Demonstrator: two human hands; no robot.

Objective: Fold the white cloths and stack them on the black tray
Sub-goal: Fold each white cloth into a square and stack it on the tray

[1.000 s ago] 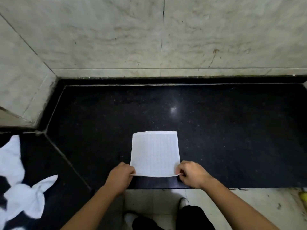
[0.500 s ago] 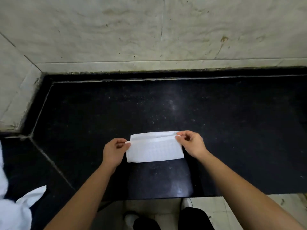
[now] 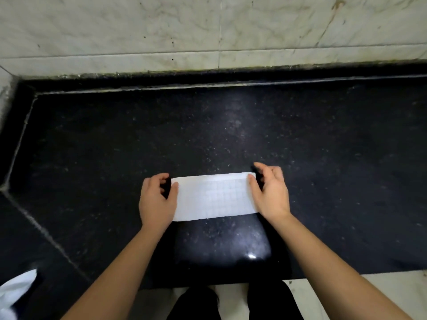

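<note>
While its fingers curved loosely just off the far left corner, the left hand (image 3: 157, 202) laid only its thumb on the short left edge of the folded white grid-textured cloth (image 3: 213, 197), half open and gripping nothing. The right hand (image 3: 271, 192) touched the right edge likewise by its thumb, fingers spread wider. That cloth lay flat as a wide strip on the black speckled stone bench (image 3: 323, 158). Another crumpled white cloth (image 3: 13, 292) showed at the near left.
</note>
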